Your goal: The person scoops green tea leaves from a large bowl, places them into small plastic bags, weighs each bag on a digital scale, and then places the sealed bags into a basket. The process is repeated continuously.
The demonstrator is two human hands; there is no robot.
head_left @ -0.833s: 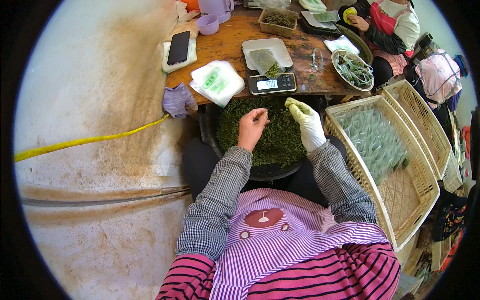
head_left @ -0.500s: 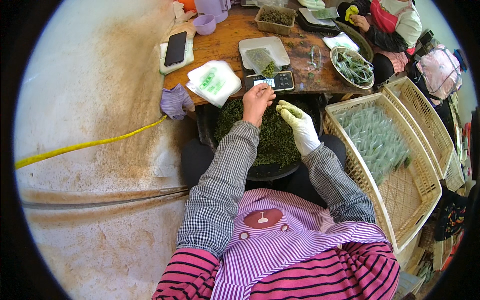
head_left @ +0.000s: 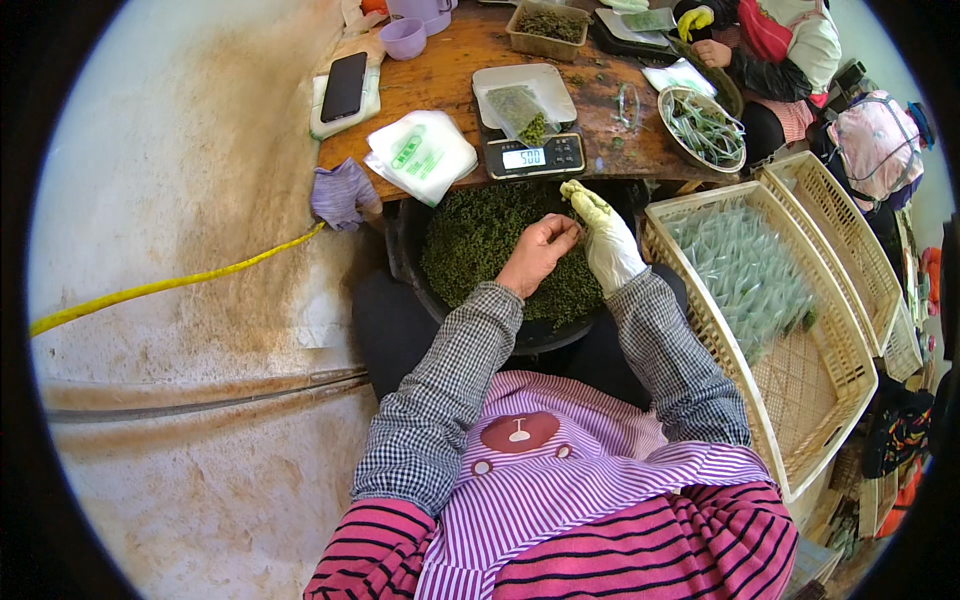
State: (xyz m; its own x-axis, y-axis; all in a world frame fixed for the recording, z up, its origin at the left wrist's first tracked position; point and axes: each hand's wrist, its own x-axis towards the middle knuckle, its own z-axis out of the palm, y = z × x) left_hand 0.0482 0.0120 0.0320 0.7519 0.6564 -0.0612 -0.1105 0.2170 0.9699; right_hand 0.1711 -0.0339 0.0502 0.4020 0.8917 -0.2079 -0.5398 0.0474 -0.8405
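Observation:
Over a black tub (head_left: 408,262) of small green berries or buds (head_left: 468,240), both my hands are close together. My bare left hand (head_left: 542,254) is closed in a pinch, its fingertips by the palm side of the other hand; what it holds, if anything, is too small to name. My right hand (head_left: 607,240), in a pale yellow-stained glove, has its fingers bent together, and anything between them is hidden. Just beyond, a digital scale (head_left: 560,155) with a white tray (head_left: 556,88) and a lit display bears a clear plastic bag (head_left: 515,108) partly filled with the green berries.
Left of the scale lie white plastic bags (head_left: 424,158), a phone (head_left: 345,86) and a purple knit glove (head_left: 340,194). At right, a cream plastic crate (head_left: 722,375) holds many filled clear bags (head_left: 745,270). A basket of green strips (head_left: 702,130) sits near a co-worker's hand (head_left: 712,53).
My left hand has drawn back from the scale's front edge toward me, over the tub, uncovering the display. My right hand has come slightly nearer, its fingers now pointing more upward.

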